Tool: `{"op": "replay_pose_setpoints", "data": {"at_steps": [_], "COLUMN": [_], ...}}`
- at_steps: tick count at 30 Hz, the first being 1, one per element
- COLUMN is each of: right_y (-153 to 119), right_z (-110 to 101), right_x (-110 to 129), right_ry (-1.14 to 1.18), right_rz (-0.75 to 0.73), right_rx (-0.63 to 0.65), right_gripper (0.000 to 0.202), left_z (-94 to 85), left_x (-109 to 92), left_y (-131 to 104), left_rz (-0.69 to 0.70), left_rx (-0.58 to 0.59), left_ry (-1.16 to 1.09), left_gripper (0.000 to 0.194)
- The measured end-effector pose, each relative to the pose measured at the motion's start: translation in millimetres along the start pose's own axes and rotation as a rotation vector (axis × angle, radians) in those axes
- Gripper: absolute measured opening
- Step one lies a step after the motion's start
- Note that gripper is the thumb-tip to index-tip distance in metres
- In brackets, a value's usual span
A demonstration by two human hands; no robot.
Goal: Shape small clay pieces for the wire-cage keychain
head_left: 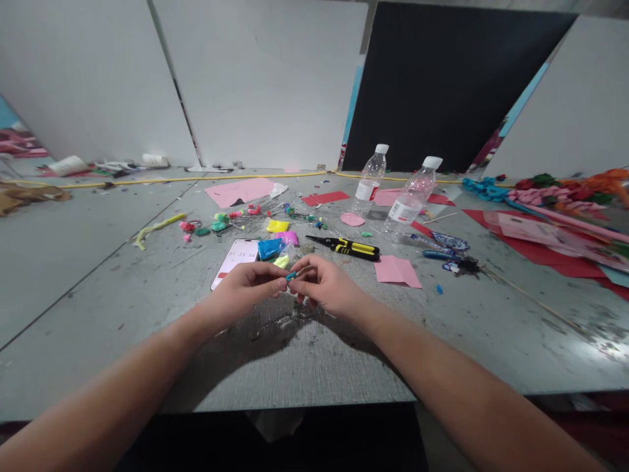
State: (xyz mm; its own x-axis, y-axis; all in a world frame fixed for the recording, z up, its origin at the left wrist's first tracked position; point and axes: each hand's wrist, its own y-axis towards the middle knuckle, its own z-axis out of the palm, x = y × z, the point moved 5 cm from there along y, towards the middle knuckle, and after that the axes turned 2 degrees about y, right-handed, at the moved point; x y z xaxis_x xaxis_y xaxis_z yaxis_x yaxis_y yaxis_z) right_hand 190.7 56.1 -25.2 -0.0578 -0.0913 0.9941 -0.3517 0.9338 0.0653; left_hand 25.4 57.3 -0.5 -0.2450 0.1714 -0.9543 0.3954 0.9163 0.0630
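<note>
My left hand (252, 283) and my right hand (325, 286) meet over the near middle of the table. Both pinch a small blue piece (291, 276) between thumb and fingertips; it looks like soft modelling clay. Just beyond my fingers lie a blue packet (270, 248), a purple packet (287, 237), a yellow packet (278, 226) and a yellow-green lump (282, 261). Beside my left hand a phone (237, 257) lies face up with a timer running. Some thin clear material (305, 311) shows under my right hand, partly hidden by it.
A black and yellow pointed tool (351, 248) lies past my right hand, near a pink paper (397, 271). Two plastic bottles (372, 180) stand farther back. Small colourful wired pieces (221, 221) lie to the left, blue-handled pliers (445, 257) to the right, red sheets (545, 252) at far right.
</note>
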Motion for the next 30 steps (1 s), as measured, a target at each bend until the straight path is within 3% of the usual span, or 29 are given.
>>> {"op": "replay_pose_setpoints", "data": {"at_steps": [15,22,30], "right_y": [-13.1,-11.2,-12.8], "right_z": [1.2,-5.5,0.0], "right_x": [24.0,20.9,22.6], "right_ry": [-0.364,-0.454,-0.547], "right_rz": [-0.417,-0.454,-0.473], "right_rx": [-0.073,-0.152,-0.047], "right_gripper": [0.013,0.012,0.008], "left_z": [-0.3,1.7,-2.1], "left_x": [10.2,6.1,11.9], "left_y": [2.1,-2.1,2.9], "left_rz": [-0.088,-0.072,-0.068], "left_rx": [-0.032,0.0,-0.034], "left_ry": [-0.072,-0.1,-0.054], "left_gripper": [0.017,0.026,0.022]}}
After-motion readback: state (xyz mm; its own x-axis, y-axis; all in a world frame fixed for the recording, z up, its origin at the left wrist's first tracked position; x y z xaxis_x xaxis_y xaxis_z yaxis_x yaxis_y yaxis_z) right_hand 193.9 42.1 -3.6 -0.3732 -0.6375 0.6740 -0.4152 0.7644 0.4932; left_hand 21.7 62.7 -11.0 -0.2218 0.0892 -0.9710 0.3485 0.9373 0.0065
